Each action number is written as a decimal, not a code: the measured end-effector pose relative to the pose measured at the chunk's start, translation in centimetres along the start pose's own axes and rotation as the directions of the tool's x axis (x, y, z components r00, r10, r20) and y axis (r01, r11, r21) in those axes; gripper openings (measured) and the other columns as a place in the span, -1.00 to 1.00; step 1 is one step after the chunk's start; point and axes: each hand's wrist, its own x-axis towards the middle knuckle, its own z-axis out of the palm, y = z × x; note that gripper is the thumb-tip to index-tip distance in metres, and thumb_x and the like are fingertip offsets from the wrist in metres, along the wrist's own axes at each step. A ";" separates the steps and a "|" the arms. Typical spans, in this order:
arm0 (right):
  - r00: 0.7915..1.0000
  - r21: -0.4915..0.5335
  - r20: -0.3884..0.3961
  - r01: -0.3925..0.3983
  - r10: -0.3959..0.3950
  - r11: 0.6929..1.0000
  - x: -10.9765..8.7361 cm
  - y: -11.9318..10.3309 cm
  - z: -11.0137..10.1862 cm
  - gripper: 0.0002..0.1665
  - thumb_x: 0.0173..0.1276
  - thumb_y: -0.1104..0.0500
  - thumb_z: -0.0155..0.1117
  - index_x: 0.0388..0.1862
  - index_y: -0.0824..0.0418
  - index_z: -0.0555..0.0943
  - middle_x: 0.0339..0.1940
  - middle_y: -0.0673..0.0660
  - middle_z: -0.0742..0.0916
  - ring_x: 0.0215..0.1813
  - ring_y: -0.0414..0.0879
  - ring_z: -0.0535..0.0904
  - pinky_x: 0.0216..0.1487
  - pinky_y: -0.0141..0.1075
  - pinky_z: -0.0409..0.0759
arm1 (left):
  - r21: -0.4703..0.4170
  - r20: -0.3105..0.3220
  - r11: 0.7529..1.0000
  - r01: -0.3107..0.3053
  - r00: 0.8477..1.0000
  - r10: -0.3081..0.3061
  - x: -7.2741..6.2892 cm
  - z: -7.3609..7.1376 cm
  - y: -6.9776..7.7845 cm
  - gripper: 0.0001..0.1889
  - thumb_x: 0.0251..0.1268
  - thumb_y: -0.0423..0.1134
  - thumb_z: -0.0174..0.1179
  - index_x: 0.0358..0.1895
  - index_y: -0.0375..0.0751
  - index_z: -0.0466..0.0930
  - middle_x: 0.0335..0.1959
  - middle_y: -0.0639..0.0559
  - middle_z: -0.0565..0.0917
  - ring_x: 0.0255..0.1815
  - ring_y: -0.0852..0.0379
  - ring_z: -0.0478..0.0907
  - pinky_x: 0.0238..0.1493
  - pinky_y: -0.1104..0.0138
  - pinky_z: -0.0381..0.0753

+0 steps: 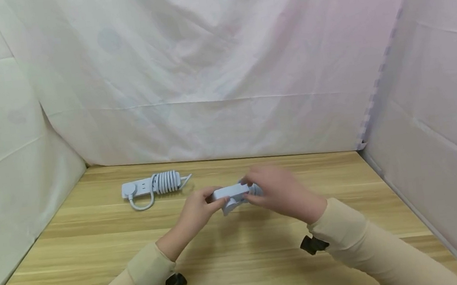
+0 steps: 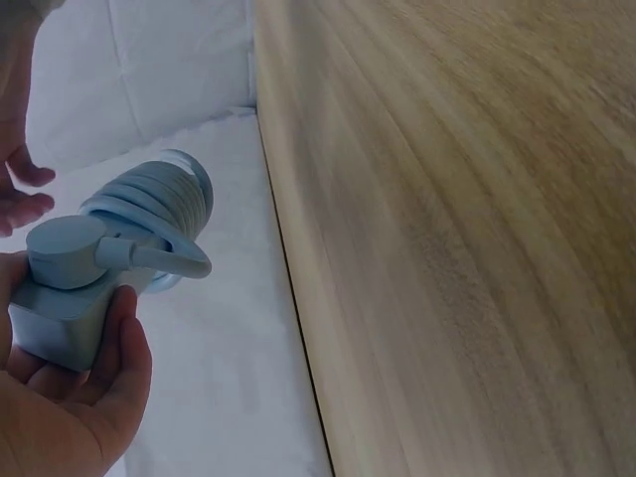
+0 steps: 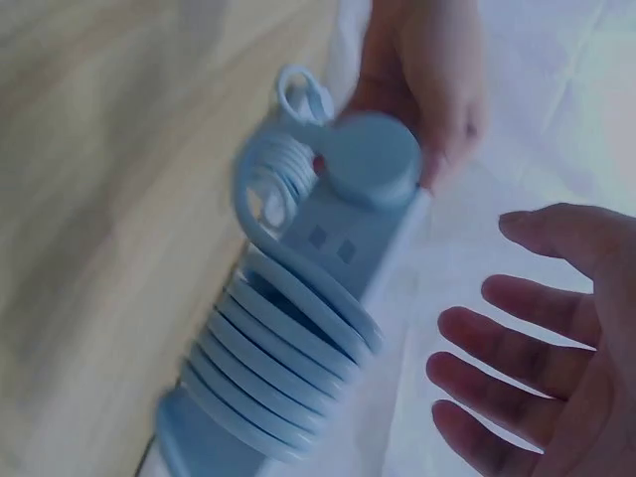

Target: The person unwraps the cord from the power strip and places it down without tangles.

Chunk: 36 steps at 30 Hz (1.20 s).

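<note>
My left hand (image 1: 197, 210) grips one end of a pale blue-white power strip (image 1: 232, 192), held above the table. Its cord (image 3: 263, 358) is wound in several turns around the body, and the round plug (image 2: 66, 248) sits on the socket face at the gripped end. My right hand (image 1: 280, 190) is beside the wound end; the right wrist view shows its fingers (image 3: 512, 343) spread, apart from the strip and holding nothing.
A second power strip (image 1: 142, 187), its cord also coiled round it, lies at the back left of the wooden table (image 1: 242, 263). White cloth (image 1: 220, 68) hangs behind and at both sides. Each sleeve has a dark device (image 1: 177, 283) below it.
</note>
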 end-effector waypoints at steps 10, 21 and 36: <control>0.993 0.010 -0.004 -0.114 0.114 0.993 -1.0 -1.7 2.8 -0.70 0.19 -0.05 0.46 -0.30 0.07 0.56 -0.36 -0.08 0.68 -0.38 -0.25 0.54 -0.41 -0.34 0.49 | -0.128 -0.080 0.988 0.089 0.992 -0.100 0.0 -0.3 0.6 -0.74 0.22 -0.21 0.35 -0.10 -0.30 0.72 -0.30 -0.05 0.72 -0.34 0.13 0.59 -0.33 0.27 0.58; 0.957 0.100 -0.287 -0.009 0.038 0.995 -1.1 -2.5 4.9 -0.50 0.14 -0.01 0.52 -0.09 0.20 0.50 -0.35 -0.04 0.71 -0.37 -0.24 0.60 -0.36 -0.38 0.56 | -0.233 -0.121 0.967 0.098 0.984 -0.129 -0.4 0.2 2.1 -0.78 0.24 -0.23 0.34 -0.17 -0.32 0.74 -0.34 -0.05 0.72 -0.33 0.15 0.59 -0.31 0.30 0.57; 0.895 0.054 -0.446 0.043 -0.014 0.998 -1.0 -3.1 4.8 -0.59 0.06 0.21 0.48 -0.33 0.23 0.38 -0.63 -0.04 0.54 -0.63 -0.31 0.42 -0.58 -0.50 0.41 | -0.313 -0.112 0.948 0.058 0.989 -0.098 -1.3 0.9 4.3 -0.84 0.26 -0.23 0.29 -0.33 -0.29 0.70 -0.40 -0.01 0.69 -0.35 0.15 0.57 -0.34 0.30 0.55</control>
